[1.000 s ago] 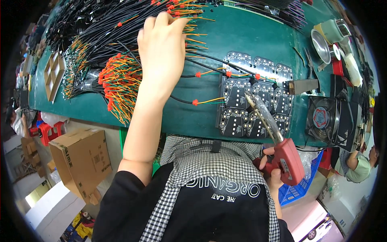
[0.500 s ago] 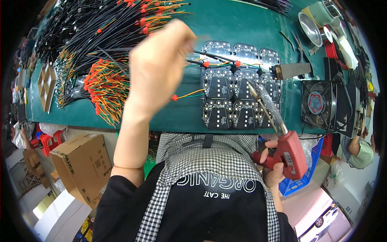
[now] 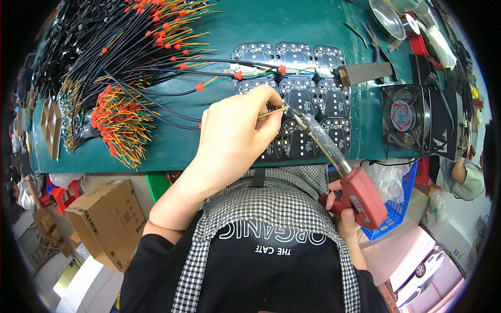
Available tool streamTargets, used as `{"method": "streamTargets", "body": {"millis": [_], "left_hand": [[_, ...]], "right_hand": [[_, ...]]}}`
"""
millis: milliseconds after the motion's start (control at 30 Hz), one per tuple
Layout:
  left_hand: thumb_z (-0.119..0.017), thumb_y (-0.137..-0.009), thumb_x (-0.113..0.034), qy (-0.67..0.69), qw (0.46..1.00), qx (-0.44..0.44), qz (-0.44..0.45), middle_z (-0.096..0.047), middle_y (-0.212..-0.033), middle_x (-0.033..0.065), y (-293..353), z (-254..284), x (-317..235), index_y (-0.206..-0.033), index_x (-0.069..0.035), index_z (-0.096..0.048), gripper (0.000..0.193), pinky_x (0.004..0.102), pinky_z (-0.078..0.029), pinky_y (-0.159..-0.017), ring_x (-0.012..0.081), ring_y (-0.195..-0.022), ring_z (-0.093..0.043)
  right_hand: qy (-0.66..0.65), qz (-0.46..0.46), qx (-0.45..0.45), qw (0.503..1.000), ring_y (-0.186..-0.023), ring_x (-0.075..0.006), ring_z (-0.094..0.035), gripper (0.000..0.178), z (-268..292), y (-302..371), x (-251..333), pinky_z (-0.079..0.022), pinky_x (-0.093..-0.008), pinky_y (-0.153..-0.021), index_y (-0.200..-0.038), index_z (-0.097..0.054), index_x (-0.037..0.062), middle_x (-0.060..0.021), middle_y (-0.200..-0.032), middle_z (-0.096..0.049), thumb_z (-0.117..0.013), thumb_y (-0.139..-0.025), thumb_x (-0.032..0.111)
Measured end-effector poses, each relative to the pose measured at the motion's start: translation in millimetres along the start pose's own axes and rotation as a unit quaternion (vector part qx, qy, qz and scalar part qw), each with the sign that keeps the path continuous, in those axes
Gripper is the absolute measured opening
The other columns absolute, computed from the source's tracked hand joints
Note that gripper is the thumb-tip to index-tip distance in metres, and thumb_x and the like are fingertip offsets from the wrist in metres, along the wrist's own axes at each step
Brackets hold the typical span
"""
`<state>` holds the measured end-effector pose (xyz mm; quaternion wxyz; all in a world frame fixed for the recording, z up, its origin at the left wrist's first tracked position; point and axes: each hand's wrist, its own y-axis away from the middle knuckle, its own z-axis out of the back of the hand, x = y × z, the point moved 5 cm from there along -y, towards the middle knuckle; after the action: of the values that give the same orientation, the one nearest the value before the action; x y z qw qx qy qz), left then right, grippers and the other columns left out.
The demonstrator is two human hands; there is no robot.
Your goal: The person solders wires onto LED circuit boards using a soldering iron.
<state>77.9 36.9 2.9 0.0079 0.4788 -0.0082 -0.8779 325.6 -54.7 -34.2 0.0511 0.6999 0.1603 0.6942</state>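
Observation:
Over the panel of black circuit boards (image 3: 298, 98), my left hand (image 3: 237, 133) pinches a thin wire lead (image 3: 270, 112) between thumb and forefinger. The lead's bare end points at the tip of the soldering gun (image 3: 367, 198). My right hand (image 3: 343, 208) is wrapped round that red gun's handle, and its long barrel slants up and left to the boards. Tip and wire end are very close; I cannot tell if they touch. Black cables (image 3: 172, 94) with red connectors run from the left to the upper boards, their orange and green leads lying across them.
A big heap of black cables (image 3: 120, 52) covers the bench's left side, beside a bundle of orange and green wire ends (image 3: 122, 122). A metal block (image 3: 368, 73) rests on the boards' right edge. Farther right stand a small fan (image 3: 404, 117), pliers (image 3: 373, 41) and a metal bowl (image 3: 388, 20).
My left hand has come down and right from the cables to the boards, now with a wire lead in its fingers. The gun's tip has shifted slightly left. More cables reach the boards.

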Motion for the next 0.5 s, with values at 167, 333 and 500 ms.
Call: {"method": "streamTargets", "body": {"millis": [167, 333, 500], "left_hand": [[-0.062, -0.08, -0.002, -0.028, 1.0, -0.001, 0.014, -0.055, -0.059, 0.0034, 1.0, -1.1, 2.4, -0.083, -0.002, -0.059, 0.005, 0.0241, -0.039, -0.051, 0.0091, -0.051, -0.047], [-0.063, -0.076, -0.012, -0.089, 0.996, -0.015, -0.019, -0.06, -0.066, 0.0062, 2.6, -5.0, -2.3, -0.079, -0.008, -0.057, 0.008, 0.0383, -0.046, -0.056, 0.0253, -0.066, -0.061], [-0.063, -0.075, -0.012, -0.113, 0.993, -0.01, -0.016, -0.06, -0.067, 0.0059, 1.2, -4.4, -4.3, -0.078, -0.008, -0.056, 0.008, 0.0383, -0.046, -0.056, 0.0252, -0.067, -0.062]], "right_hand": [[-0.01, 0.004, 0.014, 1.0, -0.063, -0.0154, -0.052, 0.084, 2.4, -0.2, -0.4, -0.044, -0.0262, -0.057, -0.125, -0.043, -0.0042, -0.0181, -0.106, -0.056, -0.068, -0.075, 0.058], [0.006, 0.002, 0.008, 1.0, -0.062, -0.0145, -0.051, 0.083, -1.2, -3.6, 2.3, -0.042, -0.0259, -0.057, -0.122, -0.044, -0.0056, -0.014, -0.095, -0.057, -0.065, -0.076, 0.061], [-0.06, 0.031, 0.011, 0.998, -0.066, -0.0138, -0.058, 0.075, 5.0, -3.9, -3.0, -0.049, -0.0255, -0.062, -0.121, -0.049, -0.0099, -0.0113, -0.087, -0.064, -0.081, -0.071, 0.037]]}}
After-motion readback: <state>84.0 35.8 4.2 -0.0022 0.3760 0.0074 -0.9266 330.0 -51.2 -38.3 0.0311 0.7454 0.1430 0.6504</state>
